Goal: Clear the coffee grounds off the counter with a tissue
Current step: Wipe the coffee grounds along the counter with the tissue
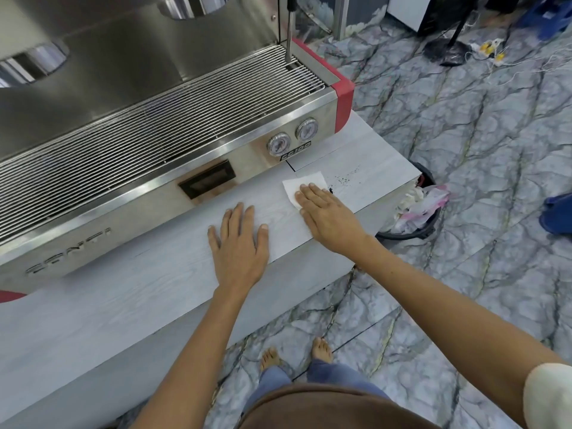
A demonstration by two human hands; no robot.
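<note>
A white tissue (301,184) lies flat on the pale wood-grain counter (154,289), near its right end. My right hand (325,218) presses flat on the tissue's near part, fingers together. Dark coffee grounds (343,179) are scattered just right of the tissue, with a small dark clump at its right edge. My left hand (238,243) rests flat on the bare counter to the left, fingers spread, holding nothing.
A steel espresso machine (154,134) with a wire drip grate, two gauges and red corners fills the counter's back. A black bin (418,212) full of rubbish stands on the marble floor beyond the counter's right end. Cables and a stand base lie farther back.
</note>
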